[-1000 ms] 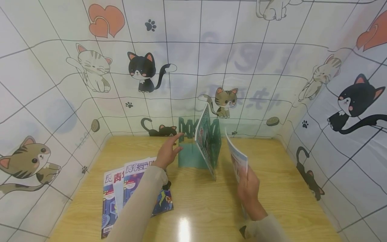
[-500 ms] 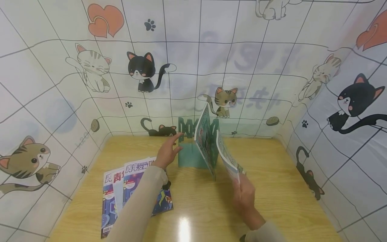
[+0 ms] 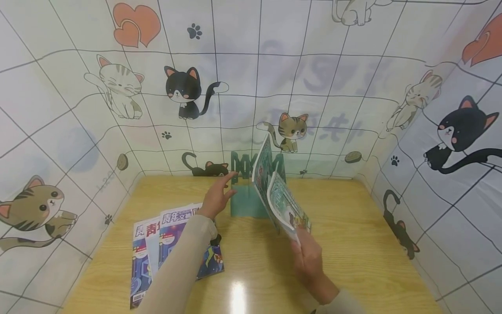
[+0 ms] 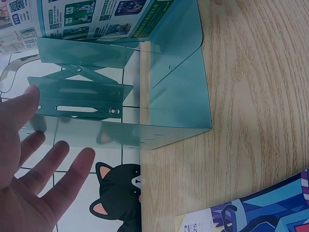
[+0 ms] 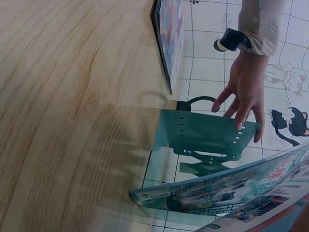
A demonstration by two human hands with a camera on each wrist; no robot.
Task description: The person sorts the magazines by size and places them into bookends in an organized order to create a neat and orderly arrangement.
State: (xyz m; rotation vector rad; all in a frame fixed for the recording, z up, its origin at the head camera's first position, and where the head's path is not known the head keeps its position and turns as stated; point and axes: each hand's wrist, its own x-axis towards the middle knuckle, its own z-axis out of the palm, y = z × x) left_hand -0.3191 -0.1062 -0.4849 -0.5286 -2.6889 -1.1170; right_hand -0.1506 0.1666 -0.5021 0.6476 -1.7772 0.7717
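Observation:
A green metal bookend (image 3: 248, 203) stands at the back of the table, with a magazine (image 3: 261, 174) upright and slightly tilted in its right part. My left hand (image 3: 216, 196) is at the bookend's left panel, its fingers (image 4: 72, 174) spread and nearly straight along the panel's edge. In the right wrist view, those fingertips (image 5: 239, 124) overlap the panel's top edge. My right hand (image 3: 311, 259) grips another magazine (image 3: 288, 207) by its near lower end. This magazine bows a little and its far end overlaps the standing one in the head view.
Several overlapping magazines (image 3: 174, 224) lie on the table's left side, partly under my left sleeve (image 3: 178, 266). The wood-grain table (image 3: 364, 244) meets a cat-print cloth wall (image 3: 243, 87) just behind the bookend.
My right hand has moved leftward with its magazine, from the right of the bookend to beside the standing magazine, and the magazine's cover has turned upward. The left hand has stayed in place.

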